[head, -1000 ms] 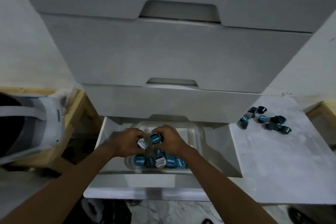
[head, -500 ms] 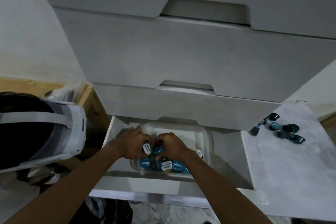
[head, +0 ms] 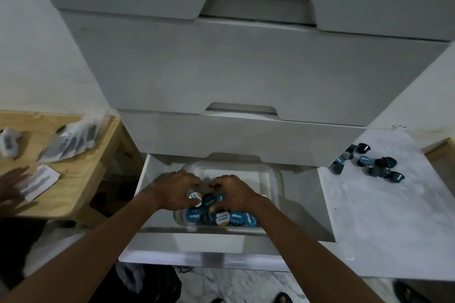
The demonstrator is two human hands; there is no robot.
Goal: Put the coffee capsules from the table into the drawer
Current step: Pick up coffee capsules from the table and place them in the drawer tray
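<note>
The bottom drawer is pulled open, with a clear plastic tray inside. Several blue-lidded coffee capsules lie along the tray's near side. My left hand reaches into the tray and pinches a white-lidded capsule. My right hand is beside it, fingers curled down over the blue capsules; whether it grips one is hidden. Several more dark capsules lie scattered on the white table to the right.
Closed drawer fronts overhang the open drawer's back. A wooden side table at left carries plastic packets and a paper card. Another person's hand rests at its left edge.
Both hands have sunk lower into the tray over the capsules. The view shifted, showing the wooden table top and another person's hand in place of the white headset.
</note>
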